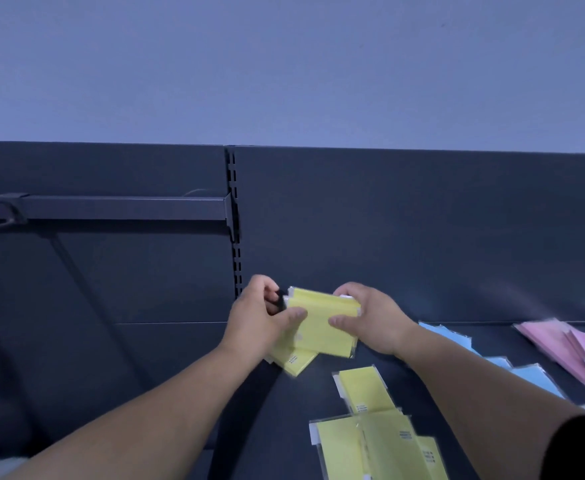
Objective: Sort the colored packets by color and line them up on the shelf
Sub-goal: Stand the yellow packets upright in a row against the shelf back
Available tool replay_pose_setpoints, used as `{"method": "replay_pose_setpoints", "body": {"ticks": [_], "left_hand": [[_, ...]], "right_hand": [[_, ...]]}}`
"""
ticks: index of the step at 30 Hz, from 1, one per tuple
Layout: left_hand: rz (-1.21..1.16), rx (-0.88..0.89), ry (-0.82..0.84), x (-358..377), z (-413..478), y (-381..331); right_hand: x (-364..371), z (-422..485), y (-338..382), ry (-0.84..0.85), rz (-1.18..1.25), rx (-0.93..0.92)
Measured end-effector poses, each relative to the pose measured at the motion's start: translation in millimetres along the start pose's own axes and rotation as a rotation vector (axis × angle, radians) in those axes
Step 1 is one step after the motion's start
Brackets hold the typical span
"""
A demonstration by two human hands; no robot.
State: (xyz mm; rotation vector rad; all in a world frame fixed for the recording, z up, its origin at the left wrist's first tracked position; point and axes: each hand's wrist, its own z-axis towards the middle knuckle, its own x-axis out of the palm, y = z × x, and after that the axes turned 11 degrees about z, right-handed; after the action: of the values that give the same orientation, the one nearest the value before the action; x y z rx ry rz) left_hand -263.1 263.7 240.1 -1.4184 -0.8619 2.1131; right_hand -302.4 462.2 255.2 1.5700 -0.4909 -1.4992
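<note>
Squaring a bunch of yellow packets was the step in hand, as the head view showed it. The left hand and the right hand each gripped one end of the bunch, thumbs on the near face and fingers curled behind. They held it toward the back of the dark shelf, close to the back panel and just right of the slotted upright. The bunch was not yet even: a few of its packets fanned out below the left hand, their corners pointing down and to the right. More loose yellow packets lay flat and overlapping on the shelf nearer the person. Blue packets lay in a slanting row to the right, partly hidden by the right forearm, and pink packets lay beyond them at the far right. To do this well, the grip probably needed to loosen just enough for the slippery sleeves to slide. Tapping the lower edges on the shelf would bring the fanned ones into line, with both thumbs keeping the faces flat. The stack would best be set down apart from the blue row, leaving room for the loose yellow ones to join it. Squeezing too hard risked bowing the packets and spilling them.
</note>
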Motion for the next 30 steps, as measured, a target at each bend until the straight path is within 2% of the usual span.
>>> {"method": "replay_pose_setpoints", "body": {"ticks": [1,3,5,11,13,16,17,22,24,27,30], "left_hand": [[0.087,-0.031,0.039,0,3,3],[0.366,-0.082,0.236,2,5,12],[0.531,-0.069,0.401,6,2,16],[0.422,0.061,0.622,7,-5,12],[0.316,0.043,0.543,6,-3,14],[0.242,-0.055,0.171,4,2,20],[0.227,-0.073,0.101,4,4,21],[0.094,-0.042,0.165,7,7,27],[0.064,-0.044,0.122,8,8,29],[0.002,-0.06,0.045,6,11,32],[0.082,-0.091,0.054,7,12,39]], "right_hand": [[-4,1,0,-0.073,-0.016,0.0],[-12,2,-4,-0.179,-0.007,0.026],[-16,2,-9,-0.211,0.005,0.045],[-7,5,-12,-0.17,0.039,0.022],[-1,7,-11,-0.133,0.036,0.027],[8,11,-9,-0.053,0.073,0.034],[12,12,-7,-0.022,0.087,0.033],[24,20,-4,0.122,0.036,0.056],[24,24,-1,0.086,0.024,0.036],[26,28,4,-0.067,0.09,-0.01],[34,28,-2,-0.062,0.096,0.052]]}}
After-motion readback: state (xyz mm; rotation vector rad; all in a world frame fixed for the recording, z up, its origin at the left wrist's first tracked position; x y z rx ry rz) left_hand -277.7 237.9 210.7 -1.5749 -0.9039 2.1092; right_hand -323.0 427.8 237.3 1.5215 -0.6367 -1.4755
